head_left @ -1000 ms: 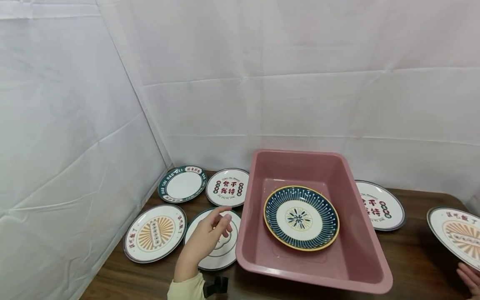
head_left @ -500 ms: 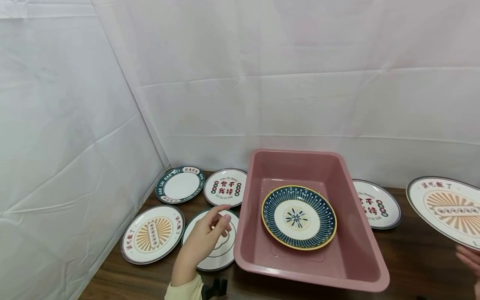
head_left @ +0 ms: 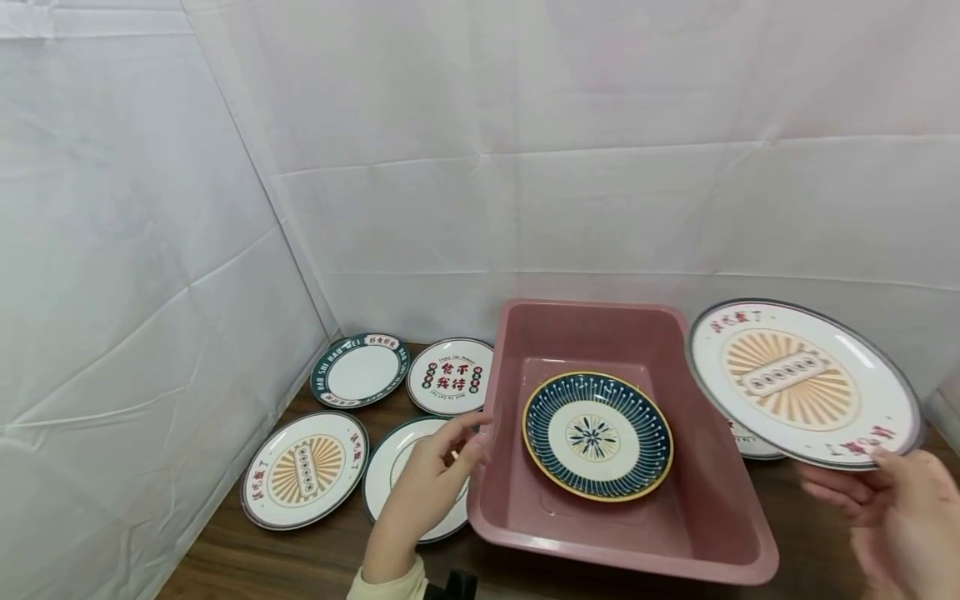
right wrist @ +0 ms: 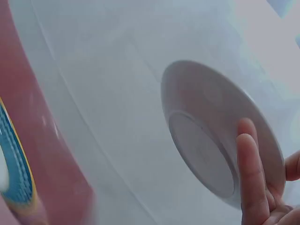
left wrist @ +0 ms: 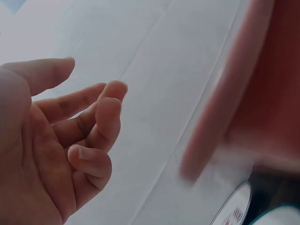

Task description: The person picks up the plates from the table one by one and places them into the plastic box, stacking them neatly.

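Observation:
My right hand (head_left: 892, 508) pinches the near rim of a white plate (head_left: 806, 383) with an orange sunburst print, thumb on top and fingers beneath. The plate is tilted in the air, right of the pink basin (head_left: 622, 558). In the right wrist view the pale underside of that plate (right wrist: 201, 154) faces the camera. A blue-and-white plate (head_left: 597, 437) with a yellow rim lies inside the basin. My left hand (head_left: 427, 483) holds nothing; its fingers are loosely bent near the basin's left wall, and whether they touch it I cannot tell.
Left of the basin lie a green-rimmed plate (head_left: 360, 371), a red-lettered plate (head_left: 450, 375), a sunburst plate (head_left: 306, 471) and a ringed white plate (head_left: 390, 475). Another plate (head_left: 756, 442) is partly hidden behind the lifted one. A white cloth wall (head_left: 600, 167) stands behind the wooden table (head_left: 217, 567).
The right hand has carried the sunburst plate up and leftward from the right edge of the head view toward the basin. The left hand has shifted slightly right toward the basin's rim.

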Demonstrator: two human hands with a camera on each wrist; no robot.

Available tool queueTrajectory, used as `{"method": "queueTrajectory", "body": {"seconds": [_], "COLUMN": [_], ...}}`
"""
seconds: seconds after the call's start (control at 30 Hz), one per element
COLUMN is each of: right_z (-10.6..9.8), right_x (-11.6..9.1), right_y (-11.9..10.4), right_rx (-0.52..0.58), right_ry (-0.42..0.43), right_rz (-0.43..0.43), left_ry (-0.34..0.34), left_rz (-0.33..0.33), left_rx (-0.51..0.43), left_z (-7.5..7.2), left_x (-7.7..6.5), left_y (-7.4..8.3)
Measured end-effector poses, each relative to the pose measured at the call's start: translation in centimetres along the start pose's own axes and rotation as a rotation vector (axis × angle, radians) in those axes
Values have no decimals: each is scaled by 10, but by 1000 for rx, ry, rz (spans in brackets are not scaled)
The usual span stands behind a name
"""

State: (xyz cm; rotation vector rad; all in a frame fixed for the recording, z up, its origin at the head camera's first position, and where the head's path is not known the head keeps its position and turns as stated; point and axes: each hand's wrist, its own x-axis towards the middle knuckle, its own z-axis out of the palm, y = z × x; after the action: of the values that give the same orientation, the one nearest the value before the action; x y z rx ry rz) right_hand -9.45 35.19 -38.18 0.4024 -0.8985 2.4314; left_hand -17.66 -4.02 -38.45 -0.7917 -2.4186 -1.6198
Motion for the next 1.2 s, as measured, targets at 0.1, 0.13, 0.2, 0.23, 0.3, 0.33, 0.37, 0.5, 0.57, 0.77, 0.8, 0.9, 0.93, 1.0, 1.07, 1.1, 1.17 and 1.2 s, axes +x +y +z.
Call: {"method": "queueTrajectory", "body": {"seconds": [0.1, 0.13, 0.2, 0.23, 0.3, 0.33, 0.37, 0.5, 0.57, 0.77, 0.8, 0.9, 0.93, 1.0, 1.07, 1.1, 1.17, 1.2], "right_z": [25, 33, 45, 50, 60, 64, 68, 78, 80, 82, 82, 83, 84, 85, 86, 87, 88, 89], "right_x": [-9, -12, -18, -21, -26, -28, -31, -39, -42, -46, -46, -45, -45, -44, -43, -43, -42, -42], "right_y": [15, 20, 33, 38, 50, 55, 60, 75, 79, 85, 85, 85, 84, 83, 82, 82, 80, 79], "right_rx": [-30, -54, -79, -84, -104, -123, -137, -214, -234, -250, -263, -300, -328, -384, -461, -507, -582, -621], "right_ry": [5, 11, -15, -33, -68, -81, -92, -102, -112, -167, -173, -193, -195, -209, -232, -246, -288, -305], "right_rz": [49, 68, 102, 124, 162, 181, 198, 266, 295, 331, 334, 358, 369, 396, 434, 460, 523, 563], "left_ry": [-34, -49, -72, -80, -90, -94, -96, -102, -107, -97, -88, -64, -60, -61, -79, -85, -85, -79], "left_rz": [55, 56, 55, 44, 31, 31, 35, 41, 38, 32, 31, 19, 16, 5, 16, 22, 29, 33], "left_rx": [-45, -70, -126, -155, -215, -240, -261, -305, -318, -401, -411, -438, -448, -483, -559, -599, -674, -701], "left_z": [11, 14, 19, 21, 25, 26, 28, 32, 33, 35, 35, 35, 35, 34, 34, 34, 34, 33], "left_x": [1, 1, 2, 2, 2, 3, 3, 4, 4, 5, 5, 6, 6, 6, 6, 6, 7, 7], "left_y": [5, 6, 10, 11, 13, 14, 15, 17, 18, 16, 15, 15, 15, 15, 15, 15, 16, 16]}}
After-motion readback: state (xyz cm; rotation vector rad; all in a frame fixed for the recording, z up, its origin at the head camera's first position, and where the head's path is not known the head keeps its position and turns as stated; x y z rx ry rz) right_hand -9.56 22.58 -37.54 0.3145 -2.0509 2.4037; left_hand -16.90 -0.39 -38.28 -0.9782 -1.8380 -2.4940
